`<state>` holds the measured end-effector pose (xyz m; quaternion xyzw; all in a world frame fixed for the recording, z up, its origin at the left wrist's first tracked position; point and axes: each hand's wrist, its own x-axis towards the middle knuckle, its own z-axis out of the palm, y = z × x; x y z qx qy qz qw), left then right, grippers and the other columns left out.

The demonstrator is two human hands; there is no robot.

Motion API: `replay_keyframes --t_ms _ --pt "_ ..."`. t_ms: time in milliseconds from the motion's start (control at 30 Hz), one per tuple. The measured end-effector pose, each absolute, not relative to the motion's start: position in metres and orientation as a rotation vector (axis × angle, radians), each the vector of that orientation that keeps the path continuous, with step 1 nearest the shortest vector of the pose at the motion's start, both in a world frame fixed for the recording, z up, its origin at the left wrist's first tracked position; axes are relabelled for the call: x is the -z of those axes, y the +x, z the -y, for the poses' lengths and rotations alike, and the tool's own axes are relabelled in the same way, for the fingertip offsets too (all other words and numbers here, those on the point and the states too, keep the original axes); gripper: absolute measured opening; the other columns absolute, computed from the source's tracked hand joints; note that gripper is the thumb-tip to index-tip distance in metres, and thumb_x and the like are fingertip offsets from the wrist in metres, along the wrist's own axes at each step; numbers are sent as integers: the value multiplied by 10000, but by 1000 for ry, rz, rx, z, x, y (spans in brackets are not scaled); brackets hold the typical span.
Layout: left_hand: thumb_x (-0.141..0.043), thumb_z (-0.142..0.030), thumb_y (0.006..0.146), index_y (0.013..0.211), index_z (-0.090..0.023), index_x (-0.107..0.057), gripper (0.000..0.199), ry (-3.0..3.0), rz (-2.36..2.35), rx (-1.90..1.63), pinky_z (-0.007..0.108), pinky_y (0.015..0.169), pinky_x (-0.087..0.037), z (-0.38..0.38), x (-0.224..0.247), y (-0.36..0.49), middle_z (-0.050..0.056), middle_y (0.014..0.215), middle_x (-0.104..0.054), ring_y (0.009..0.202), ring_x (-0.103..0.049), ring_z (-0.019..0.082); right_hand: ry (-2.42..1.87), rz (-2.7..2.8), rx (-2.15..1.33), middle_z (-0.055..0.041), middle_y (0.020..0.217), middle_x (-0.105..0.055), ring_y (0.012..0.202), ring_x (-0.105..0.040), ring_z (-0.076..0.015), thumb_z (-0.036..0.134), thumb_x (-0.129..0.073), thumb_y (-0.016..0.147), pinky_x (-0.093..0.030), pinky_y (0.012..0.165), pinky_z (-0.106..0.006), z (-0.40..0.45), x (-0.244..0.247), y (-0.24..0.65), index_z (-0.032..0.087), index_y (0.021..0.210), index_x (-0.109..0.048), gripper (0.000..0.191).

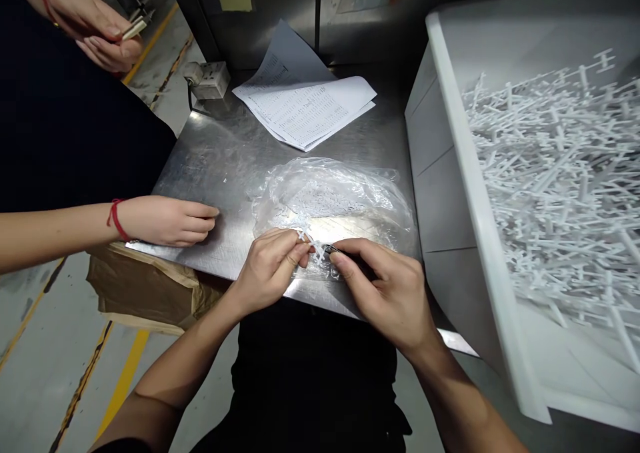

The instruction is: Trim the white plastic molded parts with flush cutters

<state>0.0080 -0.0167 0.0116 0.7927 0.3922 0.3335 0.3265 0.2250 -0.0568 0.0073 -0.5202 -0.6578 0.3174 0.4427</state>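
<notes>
My left hand [273, 266] pinches a small white branched plastic piece [319, 250] between thumb and fingers. Closed around a slim dark tool [361, 264] is my right hand [387, 290]; the tool's tip meets or nearly meets the white piece, and its exact kind is hidden by my fingers. Both hands are just above the near edge of the metal table [210, 153]. Under and beyond them lies a clear plastic bag [385, 186], with many tiny light bits [323, 200] in or under its film.
At right stands a white bin [457, 126] heaped with white plastic sprues [560, 193]. Printed papers [305, 110] and a power socket [211, 80] are at the back. A co-worker's hand [167, 221] rests at the table's left; another [107, 30] holds a small pale item. A brown paper bag [145, 290] is below.
</notes>
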Motion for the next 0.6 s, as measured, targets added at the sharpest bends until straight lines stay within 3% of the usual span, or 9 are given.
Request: replay_keyframes --t_ms 200,600 --pt "-502 -220 1147 831 -194 -599 332 2126 -1085 -871 286 789 -464 17 -11 11 -12 786 -661 770 -629 133 -1353 1601 -856 11 902 -819 778 -751 -169 246 -695 1067 -529 699 -294 53 -9 224 236 962 -772 130" --pt "-486 -194 1140 843 -198 -587 314 2119 -1093 -912 299 769 -450 18 -12 11 -6 789 -642 754 -603 138 -1129 1683 -736 -14 952 -796 814 -738 -163 190 -718 1053 -545 733 -308 60 -7 225 219 1080 -742 46"
